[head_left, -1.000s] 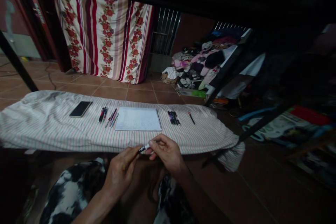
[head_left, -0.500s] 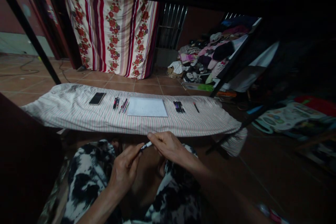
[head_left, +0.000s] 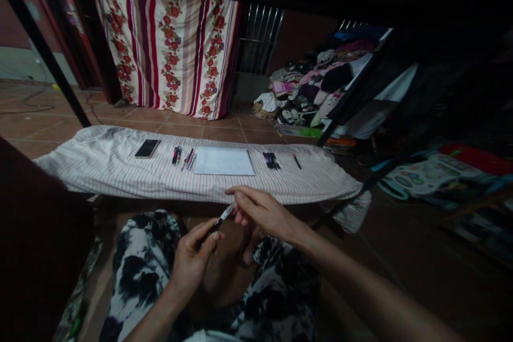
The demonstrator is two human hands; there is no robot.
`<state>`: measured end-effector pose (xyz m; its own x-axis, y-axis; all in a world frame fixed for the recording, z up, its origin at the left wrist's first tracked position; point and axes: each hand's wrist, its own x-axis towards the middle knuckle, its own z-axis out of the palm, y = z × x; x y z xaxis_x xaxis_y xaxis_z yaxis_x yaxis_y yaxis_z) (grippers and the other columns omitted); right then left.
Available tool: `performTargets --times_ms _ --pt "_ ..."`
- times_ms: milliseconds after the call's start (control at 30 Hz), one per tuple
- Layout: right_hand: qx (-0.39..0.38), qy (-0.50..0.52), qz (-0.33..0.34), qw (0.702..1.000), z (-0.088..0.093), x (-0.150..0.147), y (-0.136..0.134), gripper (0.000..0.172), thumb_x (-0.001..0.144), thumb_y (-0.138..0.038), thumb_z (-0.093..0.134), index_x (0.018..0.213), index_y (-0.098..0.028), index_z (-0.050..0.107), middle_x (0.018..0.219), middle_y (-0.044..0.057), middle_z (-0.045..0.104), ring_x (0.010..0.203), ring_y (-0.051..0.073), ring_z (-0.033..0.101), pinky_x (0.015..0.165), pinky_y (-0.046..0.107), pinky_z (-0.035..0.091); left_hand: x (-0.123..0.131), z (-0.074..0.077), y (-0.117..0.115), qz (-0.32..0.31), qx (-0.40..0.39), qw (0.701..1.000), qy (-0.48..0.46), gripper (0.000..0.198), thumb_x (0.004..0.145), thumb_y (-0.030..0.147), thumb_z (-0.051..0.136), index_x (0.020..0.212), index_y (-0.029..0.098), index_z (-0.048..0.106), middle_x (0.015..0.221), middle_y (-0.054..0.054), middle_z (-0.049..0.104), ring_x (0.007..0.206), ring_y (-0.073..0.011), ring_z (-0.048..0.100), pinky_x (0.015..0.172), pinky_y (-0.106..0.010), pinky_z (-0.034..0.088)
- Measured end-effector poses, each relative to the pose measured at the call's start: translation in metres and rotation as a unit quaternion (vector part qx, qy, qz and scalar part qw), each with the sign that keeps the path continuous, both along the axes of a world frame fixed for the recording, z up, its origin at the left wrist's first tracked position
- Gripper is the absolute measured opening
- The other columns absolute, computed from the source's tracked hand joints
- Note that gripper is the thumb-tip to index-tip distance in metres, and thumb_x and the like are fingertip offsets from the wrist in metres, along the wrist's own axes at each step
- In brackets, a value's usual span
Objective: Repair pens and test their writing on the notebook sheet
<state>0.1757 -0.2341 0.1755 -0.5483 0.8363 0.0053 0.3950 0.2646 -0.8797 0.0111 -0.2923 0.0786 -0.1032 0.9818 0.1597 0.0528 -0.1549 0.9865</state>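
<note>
My left hand (head_left: pixel 194 254) is closed on a dark pen (head_left: pixel 216 224) with a pale upper end that points up to the right. At that pale end is my right hand (head_left: pixel 262 212), its fingers bent and its fingertips at the tip. Beyond my hands, a spiral notepad (head_left: pixel 224 161) lies on a striped cloth (head_left: pixel 120 171). Left of the pad are several pens (head_left: pixel 189 159) and a phone (head_left: pixel 148 148). Several dark pens (head_left: pixel 272 161) and a single pen (head_left: pixel 296 161) lie to its right.
My knees in patterned trousers (head_left: pixel 140 256) are below the cloth's near edge. Dark metal bars (head_left: pixel 44 48) frame the view. A floral curtain (head_left: pixel 168 53) hangs behind, with a pile of clothes (head_left: pixel 320 83) to its right.
My right hand has shifted slightly up and right, and more of the pen shows between my hands. My left hand has moved a little lower on the pen.
</note>
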Motion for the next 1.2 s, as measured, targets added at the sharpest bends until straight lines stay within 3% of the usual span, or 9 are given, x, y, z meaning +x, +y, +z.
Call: performTargets --times_ms 100,200,400,533,767,867,1033,1200 --pt "0.066 0.003 0.004 0.998 0.003 0.003 0.0 0.028 0.082 -0.033 0.053 0.105 -0.017 0.059 0.085 0.004 0.064 0.076 0.013 0.06 0.068 0.024 0.047 -0.002 0.001 0.0 -0.01 -0.023 0.999 -0.024 0.033 0.074 0.032 0.061 0.101 0.015 0.067 0.077 -0.006 0.069 0.056 -0.0114 0.056 0.052 -0.021 0.047" --pt "0.168 -0.033 0.041 0.984 0.005 0.005 0.002 0.018 0.081 -0.021 0.055 0.096 -0.019 0.065 0.091 0.003 0.066 0.086 0.013 0.06 0.077 0.024 0.044 -0.004 0.0 0.001 -0.031 -0.026 0.999 -0.016 0.032 0.074 0.033 0.061 0.101 0.016 0.067 0.076 -0.005 0.069 0.056 -0.0114 0.055 0.053 -0.021 0.046" --pt "0.237 -0.118 0.074 0.962 0.006 0.009 0.008 0.016 0.084 -0.022 0.051 0.089 -0.018 0.066 0.081 0.003 0.066 0.075 0.012 0.06 0.069 0.022 0.043 -0.003 -0.002 0.001 -0.041 -0.021 0.999 0.022 0.03 0.077 0.033 0.058 0.1 0.016 0.067 0.076 -0.005 0.067 0.055 -0.0114 0.055 0.052 -0.021 0.046" --pt "0.25 -0.189 0.088 0.945 0.009 0.009 0.007 0.019 0.085 -0.027 0.05 0.085 -0.016 0.065 0.076 0.003 0.064 0.07 0.012 0.056 0.063 0.021 0.038 -0.002 0.001 0.0 -0.029 0.019 0.997 0.066 0.026 0.078 0.029 0.057 0.097 0.017 0.069 0.076 -0.005 0.066 0.06 -0.0132 0.058 0.055 -0.022 0.048" --pt "0.251 -0.279 0.039 0.926 0.007 -0.002 0.002 0.037 0.088 -0.031 0.041 0.059 -0.015 0.057 0.055 0.0 0.054 0.053 0.009 0.045 0.053 0.023 0.026 -0.001 0.002 -0.001 -0.029 0.066 0.992 0.108 0.024 0.079 0.026 0.055 0.099 0.019 0.069 0.085 -0.006 0.068 0.078 -0.0172 0.063 0.066 -0.024 0.05" --pt "0.241 -0.275 0.037 0.93 0.007 -0.002 0.003 0.039 0.089 -0.037 0.039 0.065 -0.016 0.062 0.058 0.001 0.058 0.055 0.01 0.049 0.055 0.024 0.028 0.0 0.002 0.002 -0.017 0.04 0.996 0.074 0.025 0.078 0.029 0.057 0.096 0.018 0.069 0.08 -0.006 0.069 0.068 -0.0159 0.062 0.059 -0.023 0.05" --pt "0.204 -0.161 0.038 0.965 0.007 0.005 0.009 0.026 0.085 -0.033 0.049 0.103 -0.019 0.062 0.086 0.003 0.066 0.074 0.013 0.059 0.066 0.023 0.041 -0.001 0.0 0.006 -0.019 -0.02 1.0 0.005 0.03 0.075 0.033 0.06 0.097 0.016 0.069 0.071 -0.004 0.068 0.054 -0.0119 0.056 0.052 -0.022 0.048" --pt "0.217 -0.109 0.07 0.967 0.005 0.011 0.013 0.02 0.084 -0.023 0.052 0.097 -0.018 0.065 0.09 0.005 0.067 0.083 0.014 0.061 0.075 0.025 0.044 0.001 -0.003 0.007 -0.043 -0.038 0.998 0.003 0.031 0.075 0.034 0.06 0.098 0.015 0.068 0.071 -0.005 0.067 0.053 -0.0113 0.055 0.051 -0.022 0.047"
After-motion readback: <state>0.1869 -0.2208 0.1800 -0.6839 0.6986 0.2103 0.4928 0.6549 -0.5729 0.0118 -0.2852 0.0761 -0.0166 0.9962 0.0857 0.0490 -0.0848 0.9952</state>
